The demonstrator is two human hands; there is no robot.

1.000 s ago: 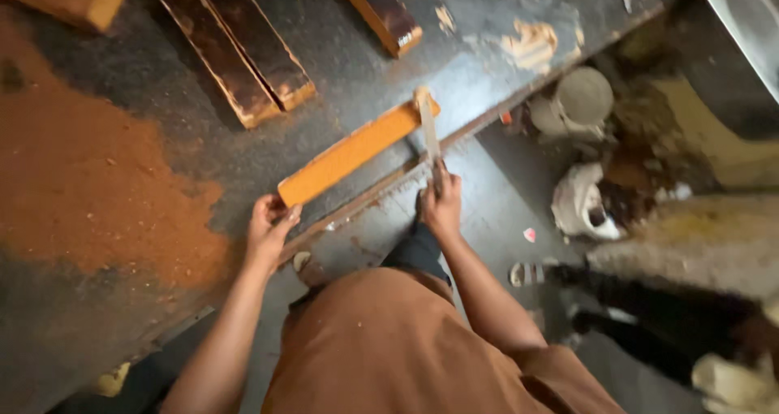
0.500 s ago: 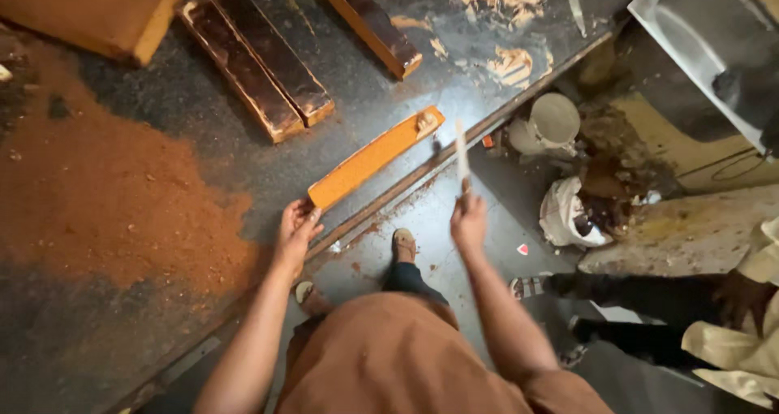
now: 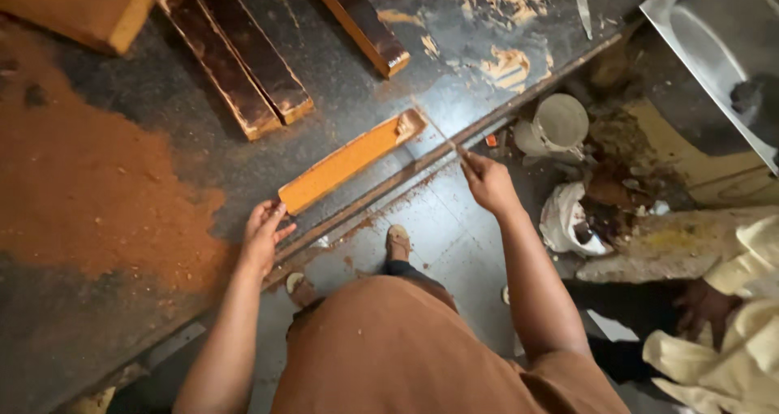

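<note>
Powder (image 3: pixel 89 195), rust-red, spread wide over dark bench (image 3: pixel 162 138) far left. Left hand (image 3: pixel 261 237) flat on bench edge, fingers loose and apart, gripping nothing, fingertips just short of near end of orange bar (image 3: pixel 345 164). Bar slanting up and rightward from that hand. Beyond it, two dark blocks (image 3: pixel 239 65) side by side. Right hand (image 3: pixel 487 183) closed around thin blade (image 3: pixel 442 136), possibly a scraper, tip touching bar's far end. Pale jug (image 3: pixel 558 126) further right, on floor.
</note>
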